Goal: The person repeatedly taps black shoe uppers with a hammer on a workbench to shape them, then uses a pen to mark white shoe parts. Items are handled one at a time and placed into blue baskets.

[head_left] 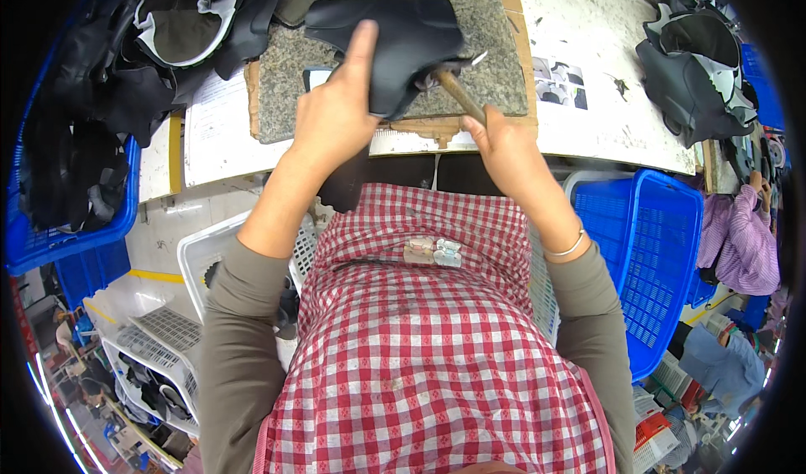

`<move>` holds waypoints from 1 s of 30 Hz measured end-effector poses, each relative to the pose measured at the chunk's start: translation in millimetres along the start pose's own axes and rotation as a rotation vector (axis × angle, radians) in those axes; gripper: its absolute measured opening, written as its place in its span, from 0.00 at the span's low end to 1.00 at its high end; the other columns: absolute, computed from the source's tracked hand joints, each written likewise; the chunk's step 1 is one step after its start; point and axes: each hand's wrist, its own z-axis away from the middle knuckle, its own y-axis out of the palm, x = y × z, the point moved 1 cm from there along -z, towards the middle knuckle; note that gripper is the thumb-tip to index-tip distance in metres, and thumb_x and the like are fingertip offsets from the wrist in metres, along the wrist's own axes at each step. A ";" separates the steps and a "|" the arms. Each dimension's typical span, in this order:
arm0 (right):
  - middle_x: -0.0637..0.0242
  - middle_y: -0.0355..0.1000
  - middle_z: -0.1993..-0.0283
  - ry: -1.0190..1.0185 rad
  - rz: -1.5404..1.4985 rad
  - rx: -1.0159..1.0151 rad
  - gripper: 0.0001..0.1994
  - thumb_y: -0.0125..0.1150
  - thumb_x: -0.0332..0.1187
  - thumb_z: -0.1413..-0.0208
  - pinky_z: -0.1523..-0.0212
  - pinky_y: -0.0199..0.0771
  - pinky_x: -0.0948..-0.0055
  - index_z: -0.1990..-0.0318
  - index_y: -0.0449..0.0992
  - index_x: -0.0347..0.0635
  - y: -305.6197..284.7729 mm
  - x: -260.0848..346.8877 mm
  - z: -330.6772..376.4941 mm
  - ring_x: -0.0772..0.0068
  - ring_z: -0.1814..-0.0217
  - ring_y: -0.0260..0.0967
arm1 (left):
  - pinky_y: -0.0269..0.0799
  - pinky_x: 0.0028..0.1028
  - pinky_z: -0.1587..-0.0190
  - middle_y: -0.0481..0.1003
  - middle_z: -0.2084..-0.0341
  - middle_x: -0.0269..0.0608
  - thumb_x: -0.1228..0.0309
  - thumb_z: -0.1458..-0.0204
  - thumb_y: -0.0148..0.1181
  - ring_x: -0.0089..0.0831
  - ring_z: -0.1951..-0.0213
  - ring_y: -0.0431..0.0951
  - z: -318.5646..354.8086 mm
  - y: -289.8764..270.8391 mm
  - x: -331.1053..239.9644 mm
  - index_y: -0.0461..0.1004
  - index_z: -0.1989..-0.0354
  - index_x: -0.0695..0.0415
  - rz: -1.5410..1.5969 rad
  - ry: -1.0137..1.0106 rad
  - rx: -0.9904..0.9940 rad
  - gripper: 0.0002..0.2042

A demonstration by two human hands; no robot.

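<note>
A black leather shoe upper (401, 41) lies on the speckled stone slab (495, 41). My left hand (336, 113) holds it at its left side, the index finger stretched along the leather and the other fingers curled beneath the hand. My right hand (506, 148) is closed round the wooden handle of a hammer (461, 96). The hammer's head is at the lower right edge of the upper, blurred, so I cannot tell whether it touches the leather.
Black uppers with white lining are piled at the left (180, 33) and right (701, 62) of the white table (588, 134). A printed picture sheet (560, 83) lies right of the slab. Blue baskets (659, 264) stand below at the right; a co-worker in a pink sleeve (743, 247) is beyond.
</note>
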 end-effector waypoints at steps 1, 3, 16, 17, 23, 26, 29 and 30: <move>0.42 0.75 0.76 0.000 0.021 -0.042 0.19 0.52 0.45 0.28 0.70 0.75 0.45 0.60 0.70 0.34 -7.4 2.8 -1.5 0.34 0.69 0.76 | 0.76 0.51 0.49 0.77 0.46 0.62 0.64 0.41 0.64 0.63 0.51 0.80 4.5 7.6 5.8 0.41 0.21 0.44 0.102 -0.142 -0.045 0.44; 0.43 0.74 0.77 0.001 0.037 -0.034 0.20 0.52 0.46 0.28 0.71 0.75 0.46 0.60 0.70 0.33 -30.5 3.9 -6.7 0.35 0.70 0.76 | 0.77 0.50 0.50 0.80 0.52 0.63 0.64 0.40 0.63 0.63 0.54 0.81 4.1 15.7 18.9 0.43 0.22 0.45 0.329 -0.074 -0.227 0.42; 0.47 0.72 0.81 -0.112 0.122 -0.170 0.18 0.54 0.45 0.29 0.76 0.74 0.49 0.61 0.69 0.35 -34.6 3.7 -32.9 0.39 0.77 0.74 | 0.76 0.48 0.47 0.79 0.51 0.62 0.61 0.36 0.59 0.64 0.51 0.79 -1.2 25.9 31.5 0.46 0.23 0.45 0.426 0.007 -0.235 0.36; 0.47 0.72 0.81 -0.102 0.060 -0.243 0.18 0.55 0.45 0.30 0.76 0.74 0.49 0.61 0.69 0.35 -35.5 2.1 -29.5 0.39 0.77 0.74 | 0.76 0.48 0.47 0.79 0.51 0.62 0.61 0.36 0.60 0.64 0.50 0.79 -2.6 25.7 32.4 0.46 0.23 0.45 0.440 0.032 -0.251 0.36; 0.46 0.72 0.81 -0.090 0.214 -0.070 0.18 0.54 0.43 0.29 0.76 0.74 0.48 0.63 0.68 0.34 -35.2 2.8 -28.5 0.39 0.77 0.74 | 0.74 0.47 0.43 0.76 0.43 0.60 0.61 0.36 0.60 0.62 0.44 0.77 -5.6 28.6 35.9 0.46 0.23 0.43 0.465 0.043 -0.235 0.37; 0.47 0.72 0.81 -0.039 0.181 0.006 0.18 0.54 0.43 0.29 0.76 0.73 0.49 0.63 0.68 0.34 -38.1 5.4 -32.3 0.39 0.77 0.74 | 0.73 0.46 0.42 0.74 0.41 0.59 0.60 0.36 0.60 0.61 0.41 0.75 -6.3 29.1 35.8 0.45 0.22 0.43 0.504 0.006 -0.205 0.38; 0.49 0.71 0.82 -0.156 0.209 -0.034 0.19 0.52 0.45 0.28 0.77 0.72 0.50 0.62 0.69 0.34 -39.1 9.7 -36.7 0.40 0.78 0.73 | 0.72 0.46 0.41 0.73 0.39 0.60 0.60 0.36 0.60 0.61 0.41 0.75 -6.7 27.2 33.3 0.45 0.22 0.43 0.509 0.076 -0.252 0.37; 0.48 0.71 0.82 -0.180 0.219 -0.082 0.20 0.52 0.45 0.28 0.77 0.73 0.50 0.62 0.69 0.33 -39.4 12.0 -37.2 0.40 0.78 0.73 | 0.72 0.47 0.41 0.72 0.38 0.59 0.59 0.35 0.60 0.62 0.41 0.75 -5.1 26.9 32.6 0.46 0.22 0.44 0.496 0.043 -0.233 0.37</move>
